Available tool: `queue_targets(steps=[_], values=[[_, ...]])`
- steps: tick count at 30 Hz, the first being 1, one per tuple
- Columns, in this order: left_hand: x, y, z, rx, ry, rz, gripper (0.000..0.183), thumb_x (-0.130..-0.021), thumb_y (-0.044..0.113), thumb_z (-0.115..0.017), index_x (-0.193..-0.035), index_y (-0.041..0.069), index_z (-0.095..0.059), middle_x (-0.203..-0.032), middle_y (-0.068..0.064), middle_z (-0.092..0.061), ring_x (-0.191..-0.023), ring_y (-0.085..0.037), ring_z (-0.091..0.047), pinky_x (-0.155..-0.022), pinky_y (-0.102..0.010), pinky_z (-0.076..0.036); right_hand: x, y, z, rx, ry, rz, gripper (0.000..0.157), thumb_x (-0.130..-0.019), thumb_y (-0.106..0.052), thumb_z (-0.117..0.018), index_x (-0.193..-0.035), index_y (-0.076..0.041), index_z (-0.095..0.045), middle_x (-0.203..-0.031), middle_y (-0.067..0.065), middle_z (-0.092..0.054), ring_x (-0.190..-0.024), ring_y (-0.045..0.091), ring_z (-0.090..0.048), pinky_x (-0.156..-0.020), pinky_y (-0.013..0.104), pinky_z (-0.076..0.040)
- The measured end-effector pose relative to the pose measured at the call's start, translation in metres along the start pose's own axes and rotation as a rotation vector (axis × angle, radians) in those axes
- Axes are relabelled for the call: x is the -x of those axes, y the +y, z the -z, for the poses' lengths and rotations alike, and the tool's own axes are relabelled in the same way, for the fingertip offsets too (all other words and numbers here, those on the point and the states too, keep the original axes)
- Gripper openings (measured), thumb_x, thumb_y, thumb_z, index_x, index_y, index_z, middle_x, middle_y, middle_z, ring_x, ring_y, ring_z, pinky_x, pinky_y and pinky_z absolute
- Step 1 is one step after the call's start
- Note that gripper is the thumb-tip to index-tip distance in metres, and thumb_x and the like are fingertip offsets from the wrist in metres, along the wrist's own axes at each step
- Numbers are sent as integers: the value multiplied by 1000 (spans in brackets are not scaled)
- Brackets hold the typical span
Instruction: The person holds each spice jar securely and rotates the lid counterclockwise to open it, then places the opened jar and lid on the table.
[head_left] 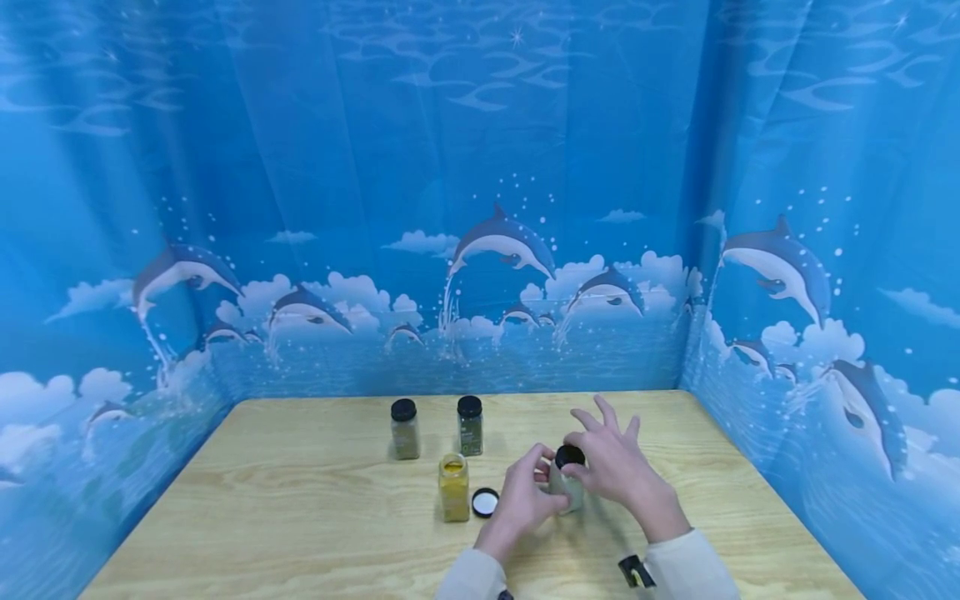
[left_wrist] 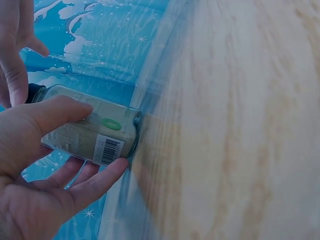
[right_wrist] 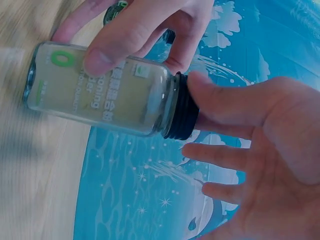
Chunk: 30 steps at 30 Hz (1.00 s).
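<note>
My left hand [head_left: 525,492] holds a glass spice jar [right_wrist: 145,107] of pale powder around its body, thumb on one side and fingers on the other. In the right wrist view the jar's printed label faces the camera, and a barcode shows in the left wrist view. A black screw lid [right_wrist: 182,112] sits on the jar's neck. My right hand [head_left: 618,462] pinches this lid between thumb and forefinger, its other fingers spread away from it. In the head view the jar is upright near the table surface; the hands partly cover it.
Left of my hands stands an uncapped jar of yellow powder [head_left: 454,497]. A loose black lid [head_left: 485,502] lies beside it, white inside up. Two capped spice jars, one brownish [head_left: 405,437] and one dark green [head_left: 470,433], stand farther back. A dolphin-print curtain [head_left: 375,208] surrounds the wooden table [head_left: 300,533].
</note>
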<state>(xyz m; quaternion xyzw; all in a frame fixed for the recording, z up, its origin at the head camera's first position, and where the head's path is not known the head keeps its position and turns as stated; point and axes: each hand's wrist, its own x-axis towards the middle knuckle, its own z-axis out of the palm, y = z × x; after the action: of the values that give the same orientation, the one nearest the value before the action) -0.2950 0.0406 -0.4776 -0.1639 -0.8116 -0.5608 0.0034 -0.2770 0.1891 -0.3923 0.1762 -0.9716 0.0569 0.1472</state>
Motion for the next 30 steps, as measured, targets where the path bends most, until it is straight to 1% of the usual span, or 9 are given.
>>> queue_targets(steps=[4,8,13,15,18,21,25,27,30], values=[[0,1,0,-9,3,2,47,-65,6,-82,-101,20,-56,-98,-1,-61,-90,-16,-64,-81,-35,-57,2,-1,2,-52,-58,9,34,-74,-22,-79,-107,-17,-70,-143,14,-47,-140,50,-18,-88,88,-8],[1,2,-1,-34,11,-3,47,-65,7,-82,-102,20,-56,-98,-2,-62,-90,-15,-63,-78,-29,-56,2,-2,2,-67,-71,19,36,-74,-14,-77,-109,-18,-70,-143,15,-47,-140,51,-18,-88,88,-8],[2,3,-3,-78,42,-43,49,-63,8,-82,-103,19,-56,-96,-4,-63,-86,-15,-61,-71,-21,-52,2,-2,3,-79,-73,21,35,-75,-13,-76,-109,-19,-69,-143,15,-47,-140,50,-18,-88,89,-7],[2,2,-5,-86,55,-62,49,-63,9,-82,-103,17,-56,-95,-5,-63,-85,-16,-61,-70,-20,-51,3,-2,4,-80,-79,21,36,-76,-13,-76,-110,-18,-69,-143,15,-47,-140,50,-18,-88,88,-7],[2,2,-6,-83,68,-48,46,-64,15,-83,-102,20,-57,-94,-2,-63,-85,-15,-60,-70,-20,-50,3,-2,4,-78,-88,20,37,-77,-13,-75,-112,-18,-68,-144,15,-46,-141,50,-17,-88,88,-7],[2,3,-8,-75,75,-29,43,-67,25,-82,-102,23,-57,-93,1,-63,-87,-14,-60,-70,-22,-49,3,-1,5,-83,-93,20,37,-77,-12,-74,-112,-18,-68,-144,15,-46,-141,50,-16,-88,88,-7],[2,3,-8,-88,83,-22,42,-70,37,-81,-104,25,-57,-92,6,-62,-88,-12,-59,-71,-23,-50,3,-1,4,-101,-89,21,33,-79,-19,-73,-112,-18,-68,-143,15,-47,-141,49,-17,-89,88,-7],[2,3,-8,-92,85,-27,42,-71,38,-80,-103,25,-58,-92,7,-62,-87,-11,-59,-72,-23,-50,2,-1,4,-108,-79,16,32,-81,-28,-72,-112,-18,-68,-142,15,-48,-141,48,-18,-90,88,-7],[2,4,-8,-86,86,-28,42,-71,38,-81,-102,24,-58,-93,6,-63,-87,-11,-60,-73,-22,-50,1,-1,3,-93,-42,-1,36,-84,-40,-68,-111,-17,-68,-140,15,-50,-141,47,-21,-92,87,-10]])
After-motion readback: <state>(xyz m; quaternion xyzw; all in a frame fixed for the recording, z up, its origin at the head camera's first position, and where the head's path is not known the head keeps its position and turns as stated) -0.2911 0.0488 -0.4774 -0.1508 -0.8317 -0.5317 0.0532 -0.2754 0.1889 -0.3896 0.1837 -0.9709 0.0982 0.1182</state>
